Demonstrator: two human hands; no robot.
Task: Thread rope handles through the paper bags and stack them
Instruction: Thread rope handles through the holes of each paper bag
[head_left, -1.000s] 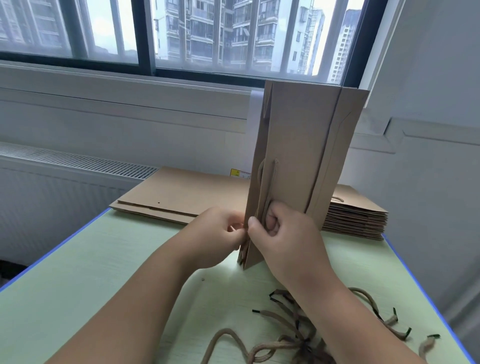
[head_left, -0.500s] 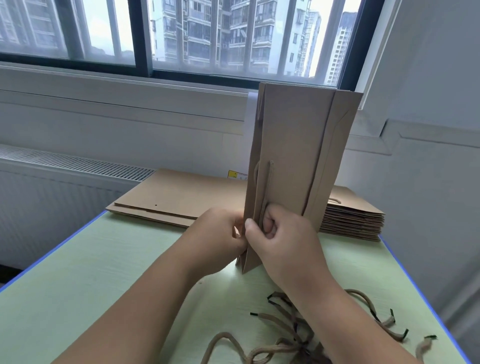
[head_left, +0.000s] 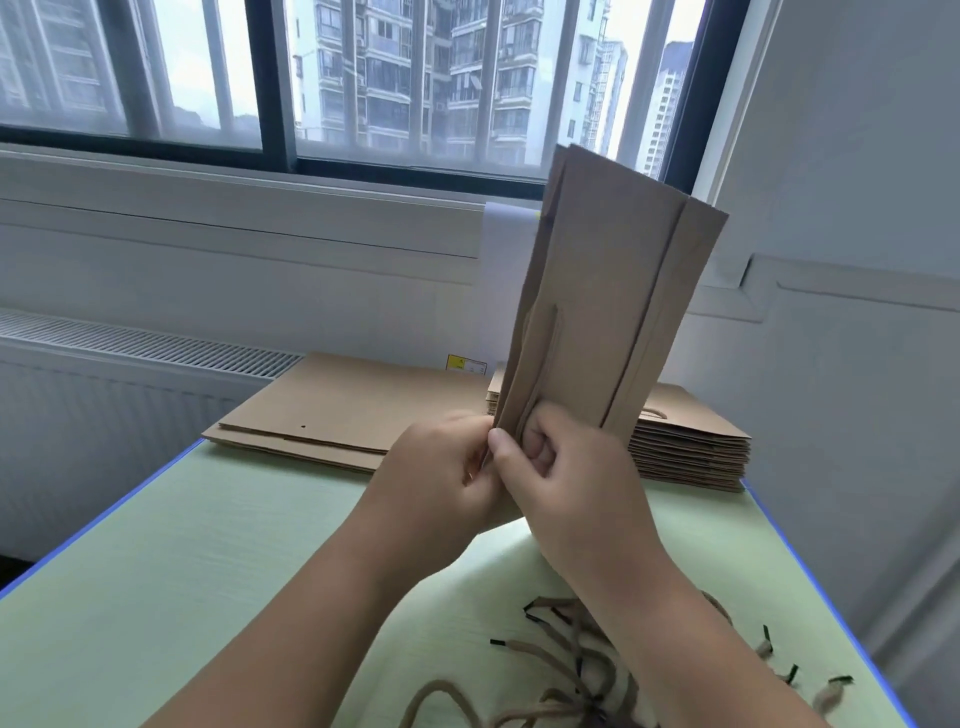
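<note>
Both hands meet at the lower end of a folded paper bag (head_left: 613, 312). It is held on end above the table (head_left: 208, 571), its top tilted right. The right hand (head_left: 571, 488) grips its near edge, thumb across the front. The left hand (head_left: 441, 478) is curled against the same edge from the other side, seemingly pinching the bag, though its fingertips are hidden. A rope handle (head_left: 555, 358) runs up the bag's face. Loose ropes (head_left: 561, 670) lie tangled below the wrists. Behind sit flat bags (head_left: 337, 410) on the left and a taller stack of bags (head_left: 691, 447) on the right.
</note>
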